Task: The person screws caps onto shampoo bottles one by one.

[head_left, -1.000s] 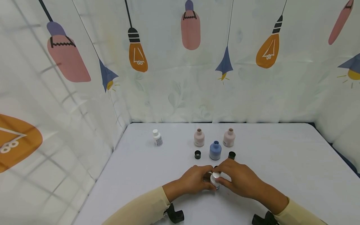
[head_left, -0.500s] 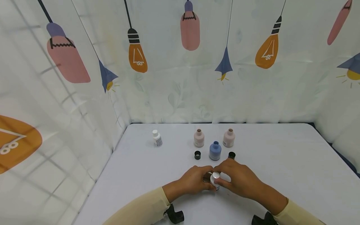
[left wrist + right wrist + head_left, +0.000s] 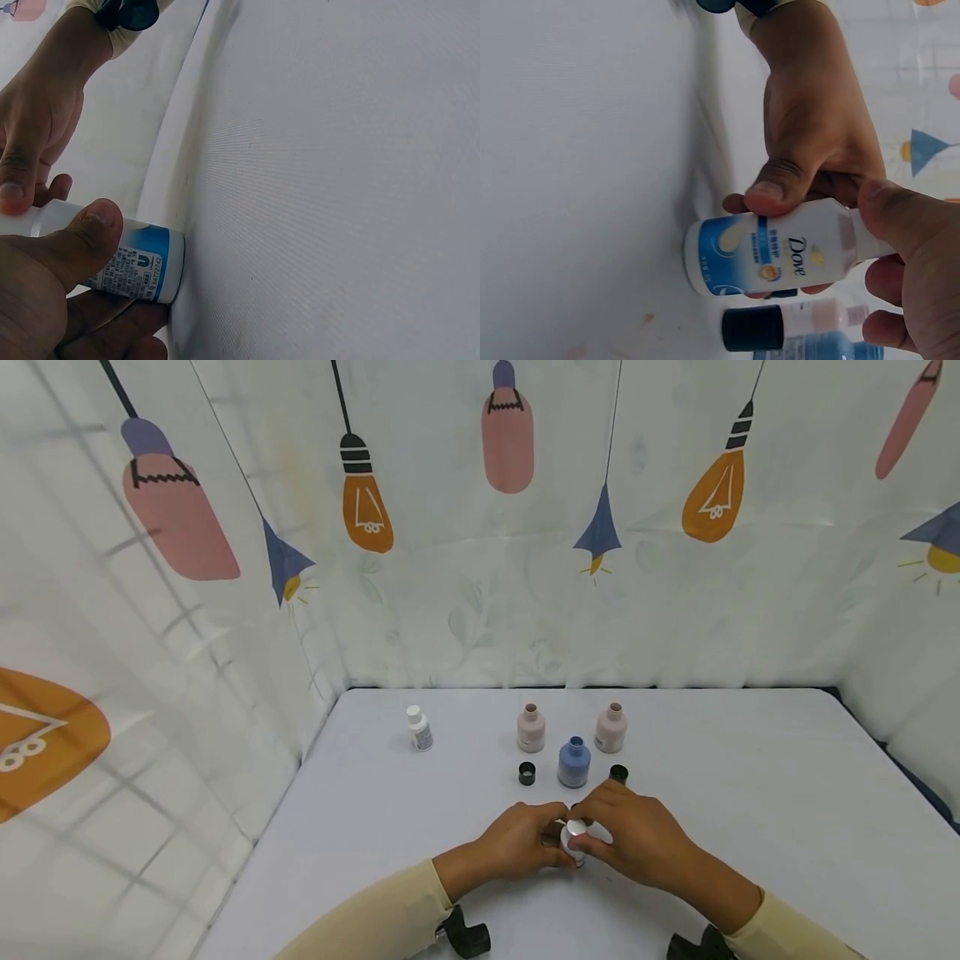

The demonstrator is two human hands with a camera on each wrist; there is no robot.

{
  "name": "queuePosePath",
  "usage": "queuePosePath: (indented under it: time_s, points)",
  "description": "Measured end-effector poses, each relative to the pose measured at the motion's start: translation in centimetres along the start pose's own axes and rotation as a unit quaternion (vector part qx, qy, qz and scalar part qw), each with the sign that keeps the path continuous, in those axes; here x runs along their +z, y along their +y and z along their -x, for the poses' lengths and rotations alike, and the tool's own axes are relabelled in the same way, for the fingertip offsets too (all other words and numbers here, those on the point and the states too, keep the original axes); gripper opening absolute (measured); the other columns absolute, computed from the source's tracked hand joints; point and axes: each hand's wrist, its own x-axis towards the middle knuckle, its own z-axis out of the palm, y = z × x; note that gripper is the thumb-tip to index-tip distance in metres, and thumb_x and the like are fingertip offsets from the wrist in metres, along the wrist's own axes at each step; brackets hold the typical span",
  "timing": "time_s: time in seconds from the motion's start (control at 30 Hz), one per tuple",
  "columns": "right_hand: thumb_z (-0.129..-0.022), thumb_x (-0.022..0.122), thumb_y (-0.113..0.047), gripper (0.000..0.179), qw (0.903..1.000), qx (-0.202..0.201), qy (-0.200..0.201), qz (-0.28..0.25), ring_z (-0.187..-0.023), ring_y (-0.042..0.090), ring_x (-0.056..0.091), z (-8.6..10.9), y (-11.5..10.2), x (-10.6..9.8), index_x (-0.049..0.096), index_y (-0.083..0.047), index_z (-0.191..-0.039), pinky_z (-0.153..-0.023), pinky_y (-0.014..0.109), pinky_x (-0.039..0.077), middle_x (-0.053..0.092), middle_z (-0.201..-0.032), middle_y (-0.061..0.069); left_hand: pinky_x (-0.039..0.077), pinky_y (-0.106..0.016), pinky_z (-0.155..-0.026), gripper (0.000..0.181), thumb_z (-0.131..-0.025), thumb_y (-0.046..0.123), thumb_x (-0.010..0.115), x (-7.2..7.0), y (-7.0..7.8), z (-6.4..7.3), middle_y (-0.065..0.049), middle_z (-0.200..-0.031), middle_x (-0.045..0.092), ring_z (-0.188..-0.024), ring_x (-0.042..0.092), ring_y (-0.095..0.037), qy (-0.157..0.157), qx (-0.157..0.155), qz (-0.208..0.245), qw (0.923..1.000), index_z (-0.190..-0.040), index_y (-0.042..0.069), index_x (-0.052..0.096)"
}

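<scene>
A small white Dove bottle with a blue lower band [image 3: 739, 251] stands upright on the table, between both hands. My left hand [image 3: 517, 840] grips its body, with the thumb [image 3: 94, 225] across the label. At the top, my right hand [image 3: 637, 833] pinches the white cap [image 3: 576, 828] between thumb and fingers. In the right wrist view the right hand's fingers cover most of that cap. Just beyond the hands stand an uncapped blue bottle [image 3: 574, 763] and a black cap [image 3: 618, 773], partly hidden behind the right hand.
Two uncapped pale pink bottles, left [image 3: 531, 729] and right [image 3: 611, 728], stand behind the blue one. Another black cap [image 3: 527, 772] lies left of it. A capped white bottle [image 3: 418, 729] stands at the far left of the white table [image 3: 750, 793]. Printed curtains [image 3: 450, 602] enclose the table.
My right hand has shifted very slightly left, its thumb sliding a little around the white cap. The left hand and the bottle stay in place.
</scene>
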Motion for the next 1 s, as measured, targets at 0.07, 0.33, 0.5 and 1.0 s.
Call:
queuePosePath:
  time_s: [0.07,0.33,0.5,1.0]
  points:
    - [-0.086,0.083,-0.042,0.033,1.0000,-0.002,0.008,-0.003,-0.093,0.005,0.059,0.2,0.0,0.1,0.073,-0.020,-0.109,-0.061,0.020,0.051,0.064,-0.099,-0.014,0.051,-0.020,-0.088,0.042,-0.085,0.030,0.085,0.0,0.0,0.1,0.010,-0.113,0.074,-0.106,0.065,0.002,-0.002,-0.002,0.004,1.0000,-0.121,0.021,0.065]
    - [-0.085,0.085,-0.038,0.052,0.9992,0.025,-0.015,-0.028,-0.094,0.007,0.060,1.1,0.1,0.1,0.067,-0.018,-0.130,-0.066,0.022,0.052,0.062,-0.107,-0.013,0.050,-0.020,-0.091,0.048,-0.089,0.026,0.082,0.0,0.2,0.5,0.012,-0.122,0.071,-0.108,0.063,0.004,-0.016,-0.003,0.018,0.9997,-0.132,0.018,0.063]
    - [-0.086,0.084,-0.039,0.065,0.9968,0.069,-0.038,-0.016,-0.085,0.009,0.060,1.7,0.4,-0.4,0.059,-0.018,-0.141,-0.062,0.022,0.050,0.061,-0.106,-0.013,0.049,-0.025,-0.097,0.049,-0.089,0.028,0.081,-0.5,0.2,0.7,0.012,-0.128,0.068,-0.115,0.062,0.001,-0.019,-0.012,0.000,0.9997,-0.134,0.019,0.063]
    - [-0.088,0.080,-0.046,0.066,0.9830,0.156,-0.093,0.025,-0.101,0.014,0.067,2.7,1.2,-1.6,0.057,-0.020,-0.144,-0.075,0.034,0.058,0.064,-0.122,-0.005,0.050,-0.029,-0.097,0.048,-0.086,0.031,0.083,-2.5,-0.3,1.6,0.016,-0.123,0.069,-0.110,0.064,0.001,0.001,-0.045,0.054,0.9975,-0.130,0.024,0.066]
